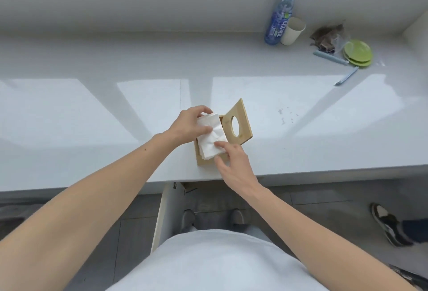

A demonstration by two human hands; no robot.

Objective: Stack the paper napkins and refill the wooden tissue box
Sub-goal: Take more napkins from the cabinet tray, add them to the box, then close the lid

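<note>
Seating the stack of paper napkins point(212, 137) into the wooden tissue box point(198, 159) is the step in hand, judged from the layout. The box sits on the white counter point(92, 117) close to its near edge, directly ahead of the person. Its hinged lid point(239, 122), with a round dispensing hole, stands open and tilted toward 2 o'clock. The napkin stack lies over the box opening, with its long axis running roughly from 11 o'clock to 5 o'clock, slightly askew to the box walls; the top sheet is creased. The left hand point(188, 124) pinches the far end of the stack at 11 o'clock. The right hand point(234, 163) presses fingertips point(218, 144) on the near end at 5 o'clock, thumb at the stack edge. Both hands are closed on the napkins, well apart from each other. The next move calls for aligning the stack with the box walls, pressing it down flat, then releasing and swinging the lid shut. A bottle point(279, 18) and green plates point(357, 53) stand well apart at 1 o'clock.
</note>
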